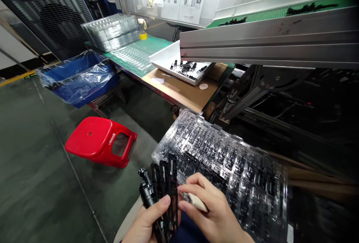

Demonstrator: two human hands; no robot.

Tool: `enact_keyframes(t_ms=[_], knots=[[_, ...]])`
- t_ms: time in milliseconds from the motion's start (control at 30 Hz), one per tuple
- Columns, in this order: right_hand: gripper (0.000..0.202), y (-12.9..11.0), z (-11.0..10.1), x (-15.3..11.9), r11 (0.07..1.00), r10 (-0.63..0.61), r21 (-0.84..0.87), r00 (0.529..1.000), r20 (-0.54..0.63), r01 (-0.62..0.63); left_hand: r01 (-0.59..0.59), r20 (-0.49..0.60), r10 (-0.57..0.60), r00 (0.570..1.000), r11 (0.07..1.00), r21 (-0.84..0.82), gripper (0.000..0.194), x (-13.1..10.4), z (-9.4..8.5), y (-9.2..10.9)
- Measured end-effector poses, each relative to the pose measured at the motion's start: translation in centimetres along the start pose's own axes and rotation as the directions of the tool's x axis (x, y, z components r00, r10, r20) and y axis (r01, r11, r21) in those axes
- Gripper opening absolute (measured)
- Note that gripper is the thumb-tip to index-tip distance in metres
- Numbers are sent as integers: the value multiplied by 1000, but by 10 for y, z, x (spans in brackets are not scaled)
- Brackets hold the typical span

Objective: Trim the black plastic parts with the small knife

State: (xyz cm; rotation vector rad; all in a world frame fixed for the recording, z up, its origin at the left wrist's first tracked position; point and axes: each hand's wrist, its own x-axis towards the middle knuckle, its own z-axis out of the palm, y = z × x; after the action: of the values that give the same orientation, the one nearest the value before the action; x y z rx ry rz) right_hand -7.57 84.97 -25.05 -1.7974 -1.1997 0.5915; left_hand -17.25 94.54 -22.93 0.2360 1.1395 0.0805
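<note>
Several long black plastic parts (pixel 164 183) stand fanned in my left hand (pixel 150 218), its thumb pressed across them. My right hand (pixel 209 205) pinches a small tool with a cream handle (pixel 198 202) between thumb and fingers. The tool's short grey tip lies close to the rightmost black part; whether they touch, I cannot tell. Just right of the hands sits a clear plastic compartment tray (pixel 224 153) filled with similar black parts. My right hand partly covers its near left edge.
A red stool (pixel 89 138) stands on the left floor, with a plastic-lined blue bin (pixel 84 82) behind it. Ahead, the bench (pixel 179 91) bears a white tray (pixel 162 61) of black parts and stacked clear trays (pixel 112 31). A green conveyor (pixel 269 14) slopes in from the right.
</note>
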Motion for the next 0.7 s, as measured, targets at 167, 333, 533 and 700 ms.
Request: enact_keyframes(t_ms=[167, 333, 533, 700], knots=[[16, 8, 20, 1, 972, -155, -201, 977, -147, 124, 6, 79, 3, 997, 993, -117, 19, 16, -7, -10], [14, 14, 23, -4, 964, -235, -182, 937, -257, 192, 9, 104, -2, 995, 998, -59, 35, 24, -7, -7], [24, 64, 32, -37, 980, 197, 11, 978, -66, -196, 40, 29, -37, 999, 993, -112, 26, 10, 1, 9], [18, 105, 53, -67, 853, 521, -200, 814, 257, -483, 84, 23, -82, 996, 990, -111, 21, 0, 10, 14]])
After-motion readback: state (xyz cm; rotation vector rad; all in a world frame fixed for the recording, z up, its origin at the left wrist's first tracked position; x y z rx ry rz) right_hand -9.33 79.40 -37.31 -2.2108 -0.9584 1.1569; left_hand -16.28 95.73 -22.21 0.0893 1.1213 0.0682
